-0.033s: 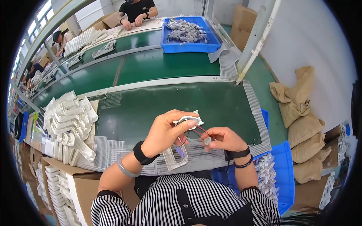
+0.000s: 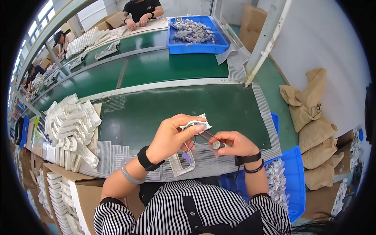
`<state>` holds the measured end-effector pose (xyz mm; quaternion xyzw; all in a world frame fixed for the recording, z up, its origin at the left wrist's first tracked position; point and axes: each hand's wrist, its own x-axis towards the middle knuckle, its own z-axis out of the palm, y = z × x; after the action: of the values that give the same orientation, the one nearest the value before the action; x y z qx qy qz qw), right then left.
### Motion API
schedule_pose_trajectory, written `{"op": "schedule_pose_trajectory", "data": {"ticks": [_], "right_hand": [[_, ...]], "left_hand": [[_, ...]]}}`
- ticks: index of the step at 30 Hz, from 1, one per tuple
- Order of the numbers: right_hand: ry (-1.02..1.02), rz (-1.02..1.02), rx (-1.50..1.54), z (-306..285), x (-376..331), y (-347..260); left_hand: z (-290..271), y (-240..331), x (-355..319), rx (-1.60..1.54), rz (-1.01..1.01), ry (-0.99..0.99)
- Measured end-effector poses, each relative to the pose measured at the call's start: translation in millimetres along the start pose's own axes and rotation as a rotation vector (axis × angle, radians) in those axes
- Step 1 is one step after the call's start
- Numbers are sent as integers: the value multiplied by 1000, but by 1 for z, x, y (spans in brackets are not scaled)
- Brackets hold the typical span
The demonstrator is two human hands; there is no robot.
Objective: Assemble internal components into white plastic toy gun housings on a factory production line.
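Observation:
My left hand [image 2: 176, 131] is closed round the upper end of a white plastic housing [image 2: 181, 170]. Its hollow handle part hangs below my fingers, with a small purple piece [image 2: 187, 157] inside. Between the thumb and fingers of my right hand [image 2: 239, 145] is a small silver cylinder [image 2: 217, 145], which looks like a motor. Red and dark wires [image 2: 208, 136] run from it to the housing's upper end, where my left fingers cover part of the inside. Both hands are above the near edge of the green worktop [image 2: 188, 102].
White plastic shells [image 2: 72, 121] are piled at the left, above an open carton [image 2: 90, 196]. A blue bin [image 2: 293, 184] with bagged parts stands at my right. Across the bench are another blue tray [image 2: 197, 49] and a co-worker [image 2: 141, 11]. Brown sacks [image 2: 317, 145] lean along the wall.
My right hand has turned the silver cylinder, so more of its side shows instead of its round end. My left hand and the housing have stayed nearly in place.

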<state>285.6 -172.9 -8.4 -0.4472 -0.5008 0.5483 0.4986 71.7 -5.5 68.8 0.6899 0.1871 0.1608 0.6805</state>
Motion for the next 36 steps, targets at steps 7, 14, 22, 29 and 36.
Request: {"op": "schedule_pose_trajectory", "data": {"ticks": [7,14,22,29,36], "right_hand": [[16,203,-674,-32,-49,-79],[-89,199,-959,-40,-14,-67],[-115,-132,-964,-8,116,8],[-89,-271,-1074,17,148,62],[-23,102,-1060,47,106,36]], "left_hand": [[39,-19,-19,-257,-260,-270],[31,-75,-27,-465,-358,-113],[-29,-113,-60,-466,-226,499],[-46,-140,-72,-424,-239,737],[-53,-142,-78,-311,-274,659]]}}
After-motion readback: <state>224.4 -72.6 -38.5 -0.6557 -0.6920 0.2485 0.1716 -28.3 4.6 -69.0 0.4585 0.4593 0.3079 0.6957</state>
